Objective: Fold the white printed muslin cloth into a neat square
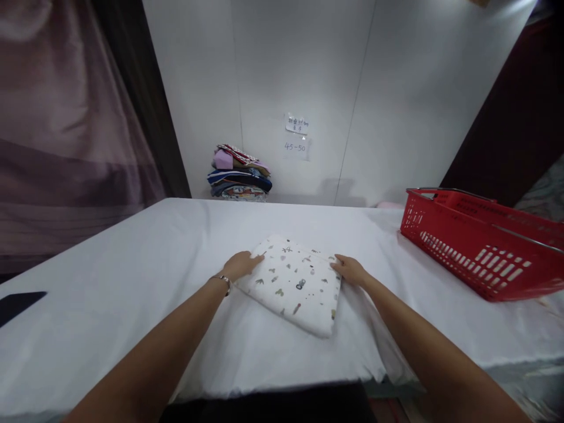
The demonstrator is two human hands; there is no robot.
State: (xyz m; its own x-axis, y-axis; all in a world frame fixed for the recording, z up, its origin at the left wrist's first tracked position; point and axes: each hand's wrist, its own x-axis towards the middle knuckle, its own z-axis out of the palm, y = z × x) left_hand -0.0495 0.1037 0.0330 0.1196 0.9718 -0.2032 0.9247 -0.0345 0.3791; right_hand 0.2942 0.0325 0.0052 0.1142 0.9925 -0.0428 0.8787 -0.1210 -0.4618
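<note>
The folded cloth (293, 285) is flanked by the left hand (240, 265) at its left edge and the right hand (350, 270) at its right edge. The fingers (256, 258) of both are laid flat against it, with nothing gripped.

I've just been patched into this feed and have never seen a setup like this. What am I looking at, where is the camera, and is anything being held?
There is no machine here: a person works with two bare hands. The single picture comes from a camera worn on their head, looking forward and down, so the arms enter from the bottom. The left hand and the right hand touch opposite edges of a folded white patterned cloth lying on a white-covered table. I cannot tell whether the fingers pinch it. A red basket stands at the right, a stack of folded cloths sits by the far wall, and a dark flat object lies at the left edge.
</note>
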